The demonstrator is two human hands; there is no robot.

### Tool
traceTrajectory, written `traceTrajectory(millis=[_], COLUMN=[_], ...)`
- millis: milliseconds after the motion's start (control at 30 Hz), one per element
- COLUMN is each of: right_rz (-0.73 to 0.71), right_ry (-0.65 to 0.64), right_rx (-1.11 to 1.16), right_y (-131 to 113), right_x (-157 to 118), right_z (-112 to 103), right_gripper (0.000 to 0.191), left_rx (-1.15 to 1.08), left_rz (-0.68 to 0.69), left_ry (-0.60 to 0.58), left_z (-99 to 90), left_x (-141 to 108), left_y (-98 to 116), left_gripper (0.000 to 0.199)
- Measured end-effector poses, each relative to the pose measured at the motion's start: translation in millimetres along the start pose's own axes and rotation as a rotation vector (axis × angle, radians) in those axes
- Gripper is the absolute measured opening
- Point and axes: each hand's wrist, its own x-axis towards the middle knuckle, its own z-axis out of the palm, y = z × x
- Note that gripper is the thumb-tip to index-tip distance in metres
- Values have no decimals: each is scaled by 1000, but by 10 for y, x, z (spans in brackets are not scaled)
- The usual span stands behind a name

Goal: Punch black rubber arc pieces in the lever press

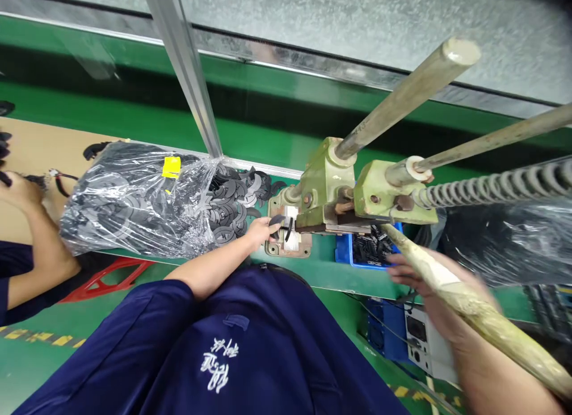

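Observation:
My left hand [260, 231] is closed on a dark curved part [276, 224] at the base plate [300, 246] of a green hand press [328, 174]. Beside that part, a thin black curved piece [289, 229] lies over the light strip on the plate. My right hand [429, 278], smeared by motion, has its fingers spread near the blue bin [343, 249] of small black parts [372, 247]. It is beneath the press's long wrapped lever [451, 290], and no held object shows in it.
A clear plastic bag [134, 206] of dark curved parts lies at left, spilling loose pieces [235, 203] toward the press. Another bag [513, 242] is at right. Press rods and a spring [500, 186] reach right. Another person's hand [22, 192] is at far left.

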Motion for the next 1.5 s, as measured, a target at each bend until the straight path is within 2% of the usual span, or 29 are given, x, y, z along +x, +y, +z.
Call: traceTrajectory(millis=[33, 100, 167, 200, 233, 300, 433, 633, 800, 900, 1000, 1233, 1333, 1400, 1500], right_rz=[118, 269, 287, 262, 234, 185, 133, -2, -161, -240, -277, -286, -266, -243, -218], right_ry=[-67, -322, -402, -412, -406, -381, -385, -446, -376, -340, -328, -323, -328, -347, -376], right_rx=[143, 357, 543, 632, 702, 774, 764, 691, 581, 526, 489, 471, 485, 504, 535], right_y=[62, 119, 87, 48, 5, -70, -103, -163, -279, -312, -315, -289, -273, -259, -236], right_x=[21, 19, -11, -21, -24, -7, 40, -22, -35, -34, -33, -19, -21, -29, -46], right_z=[233, 761, 1237, 1422, 1565, 1742, 1857, 1983, 1959, 1917, 1912, 1954, 1964, 1970, 1980], right_gripper=[56, 57, 58, 57, 55, 49, 46, 47, 29, 23, 20, 22, 25, 30, 38], left_rx=[93, 308, 460, 503, 527, 549, 568, 571, 539, 471, 451, 468, 436, 430, 307], left_rz=[180, 632, 1043, 1201, 1320, 1467, 1571, 1571, 1534, 1444, 1378, 1451, 1294, 1063, 632], left_ry=[-25, -63, -90, -90, -80, -46, 4, 72, 67, 18, 1, 18, 15, 45, 39], left_z=[-82, -234, -344, -380, -405, -435, -491, -589, -638, -661, -674, -694, -665, -612, -504], left_x=[-108, -337, -544, -625, -687, -755, -771, -770, -727, -696, -674, -645, -679, -721, -779], left_y=[33, 112, 196, 234, 264, 296, 257, 132, 33, -28, -70, -95, -63, -15, 77], left_gripper=[12, 4, 16, 22, 25, 25, 19, 12, 6, 4, 2, 13, 5, 3, 17])
